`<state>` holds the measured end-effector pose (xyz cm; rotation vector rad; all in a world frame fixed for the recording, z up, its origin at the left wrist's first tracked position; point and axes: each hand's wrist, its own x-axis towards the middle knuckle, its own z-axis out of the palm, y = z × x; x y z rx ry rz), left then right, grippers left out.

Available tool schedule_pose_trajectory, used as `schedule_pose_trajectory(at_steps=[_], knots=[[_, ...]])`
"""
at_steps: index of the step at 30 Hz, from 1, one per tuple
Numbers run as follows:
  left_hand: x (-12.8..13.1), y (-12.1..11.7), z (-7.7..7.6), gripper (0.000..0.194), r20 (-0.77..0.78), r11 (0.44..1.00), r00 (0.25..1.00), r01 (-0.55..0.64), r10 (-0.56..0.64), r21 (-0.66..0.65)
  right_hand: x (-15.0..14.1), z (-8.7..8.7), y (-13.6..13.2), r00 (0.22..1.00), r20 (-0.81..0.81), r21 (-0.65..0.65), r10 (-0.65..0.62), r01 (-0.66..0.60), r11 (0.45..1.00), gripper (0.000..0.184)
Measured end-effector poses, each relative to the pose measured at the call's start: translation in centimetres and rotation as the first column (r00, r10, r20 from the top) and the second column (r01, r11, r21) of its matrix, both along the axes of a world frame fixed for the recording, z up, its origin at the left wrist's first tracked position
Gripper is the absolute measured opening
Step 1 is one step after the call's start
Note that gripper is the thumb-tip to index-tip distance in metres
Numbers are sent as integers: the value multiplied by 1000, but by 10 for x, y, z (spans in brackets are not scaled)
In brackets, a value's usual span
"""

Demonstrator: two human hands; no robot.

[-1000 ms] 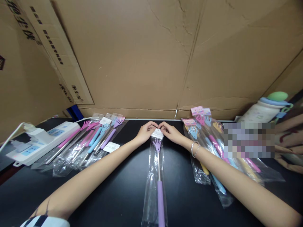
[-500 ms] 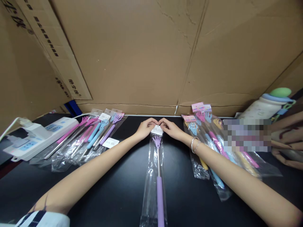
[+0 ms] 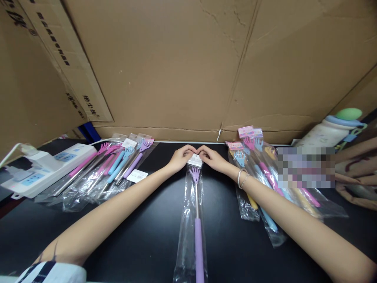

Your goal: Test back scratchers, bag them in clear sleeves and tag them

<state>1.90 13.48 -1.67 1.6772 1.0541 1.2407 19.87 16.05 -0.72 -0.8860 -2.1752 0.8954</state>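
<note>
A purple back scratcher (image 3: 198,243) in a clear plastic bag (image 3: 185,232) lies lengthwise on the black table in front of me, its claw-shaped head at the far end. A white card (image 3: 195,160) tops the bag. My left hand (image 3: 180,158) is closed at the card's left corner. Opposite it, my right hand (image 3: 211,158) is closed at the right corner, a silver bracelet on its wrist. The fingertips of both hands nearly meet above the card. Exactly how the fingers grip the bag's top edge is partly hidden.
Several bagged back scratchers (image 3: 118,161) lie left beside a white power strip (image 3: 50,167) with plugs. More bagged scratchers (image 3: 266,173) lie right, partly under my forearm. A white bottle (image 3: 321,135) and another person's hand (image 3: 359,177) are far right. Cardboard (image 3: 165,70) walls the back.
The view has shifted very slightly. Both hands stay in the same place at the top of the bag, and the back scratcher has not visibly moved.
</note>
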Motion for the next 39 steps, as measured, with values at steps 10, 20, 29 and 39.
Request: schedule_pose_trajectory(at_steps=[10, 20, 29, 39], knots=[[0, 0, -1, 13, -19, 999, 1000, -5, 6, 34, 0, -1, 1, 1000, -8, -14, 7, -7, 1000, 16], [0, -1, 0, 13, -42, 999, 999, -7, 9, 44, 0, -3, 1, 1000, -1, -20, 1, -1, 1000, 13], [-1, 0, -1, 15, -48, 997, 998, -37, 40, 67, 1, -5, 4, 1000, -11, -32, 10, -10, 999, 17], [-2, -1, -3, 16, -155, 989, 983, -81, 101, 127, 3, -2, 6, 1000, 1, 15, -11, 11, 1000, 17]])
